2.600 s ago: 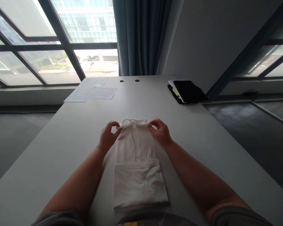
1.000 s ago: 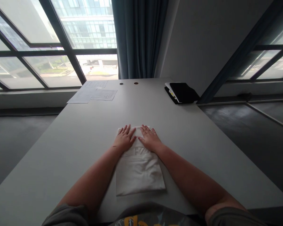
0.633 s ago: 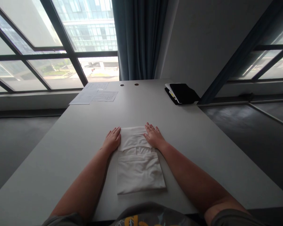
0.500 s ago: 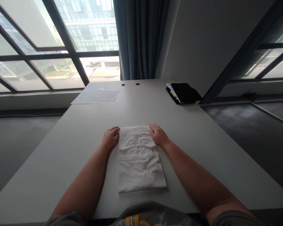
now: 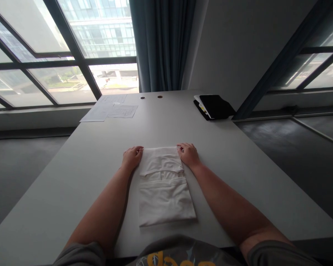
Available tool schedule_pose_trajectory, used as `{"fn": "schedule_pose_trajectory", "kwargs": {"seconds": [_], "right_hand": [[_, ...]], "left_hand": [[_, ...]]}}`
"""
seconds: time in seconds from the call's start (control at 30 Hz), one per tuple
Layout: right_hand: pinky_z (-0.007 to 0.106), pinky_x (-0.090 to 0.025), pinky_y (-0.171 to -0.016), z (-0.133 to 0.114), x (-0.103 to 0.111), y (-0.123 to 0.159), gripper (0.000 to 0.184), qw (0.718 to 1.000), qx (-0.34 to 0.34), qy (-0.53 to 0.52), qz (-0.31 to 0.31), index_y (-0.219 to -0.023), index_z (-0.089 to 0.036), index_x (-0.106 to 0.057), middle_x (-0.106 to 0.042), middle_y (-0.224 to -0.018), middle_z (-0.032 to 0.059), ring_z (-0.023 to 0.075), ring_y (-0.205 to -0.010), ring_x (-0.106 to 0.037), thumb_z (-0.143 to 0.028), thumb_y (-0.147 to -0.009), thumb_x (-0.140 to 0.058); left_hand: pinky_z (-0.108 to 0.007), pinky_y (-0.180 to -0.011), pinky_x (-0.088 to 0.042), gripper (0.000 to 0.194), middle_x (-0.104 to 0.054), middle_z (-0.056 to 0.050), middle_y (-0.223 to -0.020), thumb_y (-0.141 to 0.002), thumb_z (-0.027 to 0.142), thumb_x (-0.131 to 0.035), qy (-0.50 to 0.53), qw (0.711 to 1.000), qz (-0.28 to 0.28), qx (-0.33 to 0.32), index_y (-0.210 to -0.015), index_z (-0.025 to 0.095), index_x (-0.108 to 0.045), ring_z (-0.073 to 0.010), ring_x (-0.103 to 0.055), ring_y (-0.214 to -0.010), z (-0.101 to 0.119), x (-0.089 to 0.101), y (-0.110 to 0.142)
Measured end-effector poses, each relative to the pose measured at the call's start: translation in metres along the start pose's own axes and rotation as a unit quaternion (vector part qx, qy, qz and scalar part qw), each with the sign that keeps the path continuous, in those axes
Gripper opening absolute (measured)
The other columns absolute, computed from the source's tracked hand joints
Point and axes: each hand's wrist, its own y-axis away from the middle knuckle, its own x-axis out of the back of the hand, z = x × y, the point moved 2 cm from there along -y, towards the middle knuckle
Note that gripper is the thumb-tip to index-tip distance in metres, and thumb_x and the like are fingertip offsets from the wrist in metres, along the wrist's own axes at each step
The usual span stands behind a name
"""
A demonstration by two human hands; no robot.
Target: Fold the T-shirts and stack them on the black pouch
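A white shirt (image 5: 166, 203) lies folded into a long rectangle, one folded part toward me and another on the far side. Between the two parts runs a gap with a curved edge that looks like a neckline. My left hand (image 5: 132, 157) is closed at the far left corner, thumb and fingers pinching the cloth. At the far right corner, the curled fingers of my right hand (image 5: 188, 154) grip the edge. The far fold looks flat on the table, with light creases across the cloth.
The white table (image 5: 100, 192) stretches away to a window and a blue curtain (image 5: 162, 48). Sheets of paper (image 5: 122, 111) lie at the far left. A black folder-like case (image 5: 215, 107) with papers in it sits far right. Two round holes (image 5: 160, 96) are near the back edge.
My right hand's fingers, stretched along the shirt's edge before, have curled in on the far corner. My left fingers have closed on the other corner. The view has shifted slightly.
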Motion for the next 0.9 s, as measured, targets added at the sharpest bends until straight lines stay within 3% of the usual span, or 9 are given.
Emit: {"fn": "schedule_pose_trajectory", "kwargs": {"seconds": [0.23, 0.4, 0.57, 0.73, 0.8, 0.9], "right_hand": [[0.030, -0.051, -0.088, 0.005, 0.000, -0.009, 0.018, 0.992, -0.026, -0.123, -0.018, -0.100, -0.022, -0.081, -0.080, -0.096, 0.0043, 0.0207, -0.091, -0.070, -0.027, -0.088, -0.068], [0.029, -0.051, -0.081, 0.006, -0.001, -0.008, 0.013, 0.991, -0.065, -0.121, -0.001, -0.092, -0.022, -0.081, -0.079, -0.089, 0.0040, 0.0204, -0.084, -0.070, -0.028, -0.084, -0.073], [0.030, -0.050, -0.081, 0.004, -0.001, -0.009, 0.009, 0.997, -0.050, -0.065, -0.007, -0.089, -0.021, -0.078, -0.077, -0.085, 0.0043, 0.0213, -0.083, -0.067, -0.026, -0.086, -0.070], [0.039, -0.046, -0.104, -0.018, 0.006, -0.003, 0.023, 0.999, 0.029, 0.012, 0.014, -0.104, -0.016, -0.076, -0.076, -0.107, 0.0121, 0.0266, -0.106, -0.064, -0.017, -0.092, -0.057], [0.041, -0.036, -0.117, -0.034, 0.006, 0.003, 0.034, 0.997, 0.078, 0.015, 0.000, -0.122, -0.015, -0.072, -0.072, -0.124, 0.0133, 0.0254, -0.118, -0.061, -0.018, -0.096, -0.050], [0.044, -0.025, -0.125, -0.052, -0.001, 0.012, 0.049, 0.990, 0.100, 0.036, -0.097, -0.147, -0.016, -0.056, -0.059, -0.149, 0.0139, 0.0253, -0.138, -0.051, -0.029, -0.102, -0.047]], "left_hand": [[-0.029, -0.087, -0.048, 0.022, -0.078, -0.001, -0.096, -0.090, 0.037, -0.064, 0.036, 0.999, 0.005, 0.033, -0.104, 0.025, -0.076, -0.0190, -0.069, -0.089, 0.003, 0.000, -0.008], [-0.026, -0.077, -0.047, 0.016, -0.076, -0.001, -0.088, -0.086, 0.031, -0.065, 0.054, 0.996, 0.023, 0.060, -0.096, 0.023, -0.074, -0.0174, -0.068, -0.082, 0.003, 0.000, -0.008], [-0.028, -0.077, -0.047, 0.015, -0.075, -0.002, -0.088, -0.087, 0.028, -0.062, 0.014, 0.997, 0.020, 0.069, -0.097, 0.023, -0.073, -0.0194, -0.068, -0.083, 0.005, 0.001, -0.006], [-0.039, -0.097, -0.047, 0.022, -0.074, -0.008, -0.114, -0.094, 0.025, -0.056, -0.081, 0.994, 0.067, -0.037, -0.108, 0.024, -0.074, -0.0260, -0.066, -0.109, 0.027, 0.007, 0.004], [-0.041, -0.103, -0.046, 0.027, -0.071, -0.008, -0.124, -0.099, 0.030, -0.052, -0.096, 0.989, 0.046, -0.099, -0.116, 0.026, -0.073, -0.0260, -0.064, -0.116, 0.042, 0.003, 0.012], [-0.043, -0.114, -0.040, 0.040, -0.062, -0.009, -0.146, -0.103, 0.041, -0.048, -0.117, 0.980, -0.022, -0.160, -0.137, 0.027, -0.064, -0.0266, -0.056, -0.133, 0.059, -0.010, 0.025]]}}
